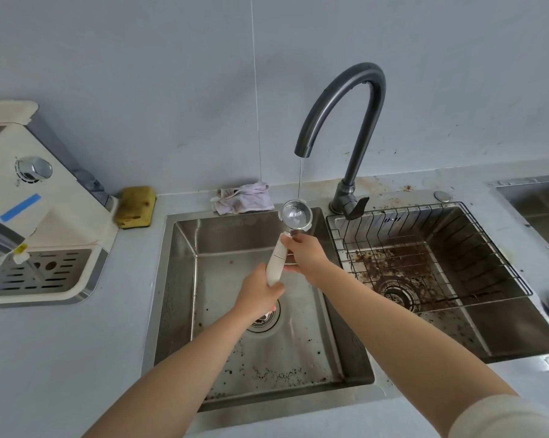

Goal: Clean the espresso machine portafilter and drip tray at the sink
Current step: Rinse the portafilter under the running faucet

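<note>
The portafilter (295, 214) has a metal basket and a cream handle, and I hold it over the left sink basin (184, 279). A thin stream of water from the dark faucet (345, 99) runs into its basket. My left hand (260, 294) grips the lower end of the handle. My right hand (306, 252) grips the handle near its neck, just below the basket. The drip tray (42, 276), with its slotted metal grate, sits in the base of the cream espresso machine (29, 191) on the counter at the left.
The right basin (456, 327) holds a black wire rack (431, 251) and brown coffee grounds around its drain. A yellow sponge (135, 206) and a crumpled white cloth (244, 198) lie at the back of the counter. Grounds speckle the left basin floor.
</note>
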Motion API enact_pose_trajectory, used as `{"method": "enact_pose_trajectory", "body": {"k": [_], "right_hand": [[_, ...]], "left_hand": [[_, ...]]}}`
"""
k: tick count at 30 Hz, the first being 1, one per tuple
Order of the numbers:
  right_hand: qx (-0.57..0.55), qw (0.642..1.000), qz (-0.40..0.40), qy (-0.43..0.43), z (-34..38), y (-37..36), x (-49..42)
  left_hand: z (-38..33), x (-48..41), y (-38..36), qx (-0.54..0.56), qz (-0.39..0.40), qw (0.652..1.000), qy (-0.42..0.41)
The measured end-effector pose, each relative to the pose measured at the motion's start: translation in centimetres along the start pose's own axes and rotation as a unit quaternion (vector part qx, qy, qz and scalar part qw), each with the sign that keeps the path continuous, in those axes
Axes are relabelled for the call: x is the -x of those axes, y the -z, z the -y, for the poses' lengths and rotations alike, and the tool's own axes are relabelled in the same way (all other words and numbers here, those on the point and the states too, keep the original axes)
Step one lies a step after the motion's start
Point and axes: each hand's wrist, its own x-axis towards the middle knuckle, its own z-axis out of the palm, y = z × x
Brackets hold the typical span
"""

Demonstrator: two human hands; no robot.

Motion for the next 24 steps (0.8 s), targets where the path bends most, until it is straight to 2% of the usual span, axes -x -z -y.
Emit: {"method": "enact_pose_trajectory", "body": {"k": [10,14,19,24], "right_hand": [[0.02,0.999,0.037,0.008,0.5,0.4,0.5],[-0.011,1.0,-0.022,0.0,0.9,1.7,0.1],[-0.058,0.989,-0.126,0.056,2.4,5.3,-0.5],[-0.128,0.985,-0.108,0.035,3.9,7.1,-1.2]], "left_hand": [[-0.3,-0.3,-0.3,0.032,-0.006,0.999,0.014],[-0.5,-0.9,-0.6,0.063,-0.017,0.998,0.024],[-0.6,-1.5,-0.8,0.081,-0.027,0.996,0.031],[-1.2,-1.8,-1.1,0.094,-0.024,0.995,0.034]]}}
